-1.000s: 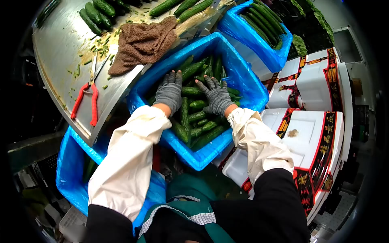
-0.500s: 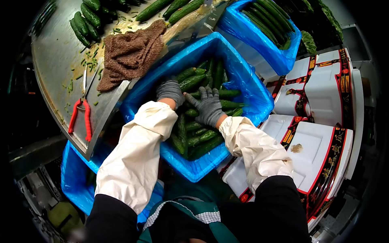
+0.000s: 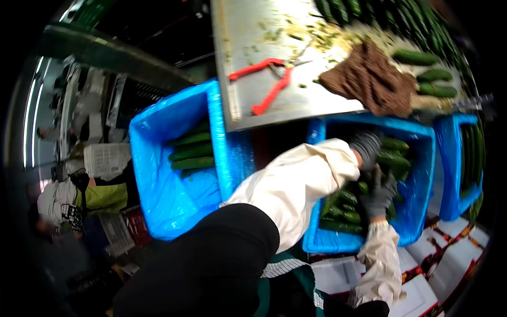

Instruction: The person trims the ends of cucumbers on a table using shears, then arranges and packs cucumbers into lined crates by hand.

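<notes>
Both my hands wear grey gloves and are inside a blue-lined crate point(image 3: 429, 174) of cucumbers point(image 3: 340, 212). My left hand point(image 3: 368, 145) reaches down at the crate's upper middle, against the cucumbers there; its fingertips are hidden and blurred. Just below it, my right hand point(image 3: 379, 196) lies on the cucumbers with fingers stretched out and apart. Cream sleeve covers run up both forearms.
Red-handled shears point(image 3: 274, 79) and a brown cloth point(image 3: 369, 82) lie on the metal table point(image 3: 240, 105). To the left, another blue-lined crate point(image 3: 158, 206) holds several cucumbers. White boxes point(image 3: 417, 298) stand at lower right. A person point(image 3: 58, 201) is at far left.
The view has swung left, bringing the left crate and the person into sight. Both hands remain in the same crate, in similar places among the cucumbers.
</notes>
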Demonstrator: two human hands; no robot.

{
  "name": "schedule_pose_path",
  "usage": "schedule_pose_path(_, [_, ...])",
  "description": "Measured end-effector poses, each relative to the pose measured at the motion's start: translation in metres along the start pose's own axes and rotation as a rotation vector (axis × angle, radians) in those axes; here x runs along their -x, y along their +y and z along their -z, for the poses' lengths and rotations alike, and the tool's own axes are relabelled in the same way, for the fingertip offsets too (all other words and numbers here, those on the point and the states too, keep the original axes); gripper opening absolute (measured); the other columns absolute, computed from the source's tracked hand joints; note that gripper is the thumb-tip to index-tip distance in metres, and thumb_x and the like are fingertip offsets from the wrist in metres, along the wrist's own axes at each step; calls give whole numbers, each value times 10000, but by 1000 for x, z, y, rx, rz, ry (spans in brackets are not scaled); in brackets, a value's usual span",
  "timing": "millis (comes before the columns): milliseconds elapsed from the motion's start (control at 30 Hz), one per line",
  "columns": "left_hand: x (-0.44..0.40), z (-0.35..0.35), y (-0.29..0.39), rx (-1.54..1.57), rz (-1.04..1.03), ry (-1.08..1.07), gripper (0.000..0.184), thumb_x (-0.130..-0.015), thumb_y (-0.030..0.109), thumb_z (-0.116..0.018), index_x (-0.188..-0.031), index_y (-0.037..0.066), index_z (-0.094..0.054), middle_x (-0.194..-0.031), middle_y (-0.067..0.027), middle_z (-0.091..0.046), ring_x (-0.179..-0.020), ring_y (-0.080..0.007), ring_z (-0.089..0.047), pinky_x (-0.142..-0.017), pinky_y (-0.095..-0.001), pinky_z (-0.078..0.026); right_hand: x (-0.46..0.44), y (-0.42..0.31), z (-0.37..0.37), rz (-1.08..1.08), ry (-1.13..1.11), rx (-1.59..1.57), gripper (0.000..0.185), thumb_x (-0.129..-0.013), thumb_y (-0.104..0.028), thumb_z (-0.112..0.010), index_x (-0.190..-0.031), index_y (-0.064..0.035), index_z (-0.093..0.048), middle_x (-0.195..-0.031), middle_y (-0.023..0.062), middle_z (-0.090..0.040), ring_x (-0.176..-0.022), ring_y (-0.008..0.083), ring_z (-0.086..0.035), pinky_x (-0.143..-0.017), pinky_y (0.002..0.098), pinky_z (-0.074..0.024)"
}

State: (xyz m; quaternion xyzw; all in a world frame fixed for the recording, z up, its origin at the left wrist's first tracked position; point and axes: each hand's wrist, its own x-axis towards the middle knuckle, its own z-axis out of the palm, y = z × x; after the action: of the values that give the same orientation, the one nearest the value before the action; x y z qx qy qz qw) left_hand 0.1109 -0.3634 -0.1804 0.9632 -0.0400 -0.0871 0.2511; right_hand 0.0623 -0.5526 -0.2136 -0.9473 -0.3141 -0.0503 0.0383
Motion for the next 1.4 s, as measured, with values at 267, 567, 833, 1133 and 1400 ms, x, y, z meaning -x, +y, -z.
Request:
schedule_pose_path(267, [82, 98, 20, 916, -219, 585, 909, -582, 286, -718, -1315, -16, -273, -1306, -261, -318, -1208, -344, -353, -1000, -430, -298, -16, 27, 29, -256, 390, -272, 926, -529, -194, -748, -1338, -72, -315, -1200, 206, -443, -1116, 365, -435, -968, 426, -346])
schedule_pose_path(567, [346, 239, -137, 1102, 193, 457, 731, -545, 220, -752, -1172, 8, -441, -1057, -181, -544, -997, -271, -522, -859, -392, -430, -32, -37, 175, -325, 696, -728, 783, -681, 16, -667, -1347, -101, -272, -1304, 134, -385, -1140, 248, -445, -951, 382, -387])
schedule_pose_path(833, [432, 82, -200, -147, 488, -394, 779, -603, 308, -654, -1248, -23, -369, -1274, -253, -369, -1182, -362, -379, -988, -492, -290, -45, -129, 260, 161, 403, -1631, 890, -689, -290, -681, -1374, -87, -150, -1275, 232, -356, -1199, 365, -367, -1030, 483, -262])
schedule_pose_path(1133, [421, -50, -226, -528, 385, 311, 509, -765, 232, -469, -1257, 105, -434, -1415, -177, -238, -1312, -372, -196, -1027, -546, -169, -71, -343, 248, 481, -109, -1690, 863, -635, -284, -735, -1328, -50, -276, -1183, 219, -431, -1069, 347, -470, -904, 457, -406])
schedule_pose_path(1400, [535, 88, -216, -28, 719, 17, 346, -767, 179, -528, -1093, 77, -585, -1297, -150, -412, -1253, -354, -301, -1024, -513, -212, -60, -507, 190, 774, -455, -585, 872, -517, -195, -698, -1318, -219, -353, -1103, 222, -457, -973, 388, -490, -864, 449, -399])
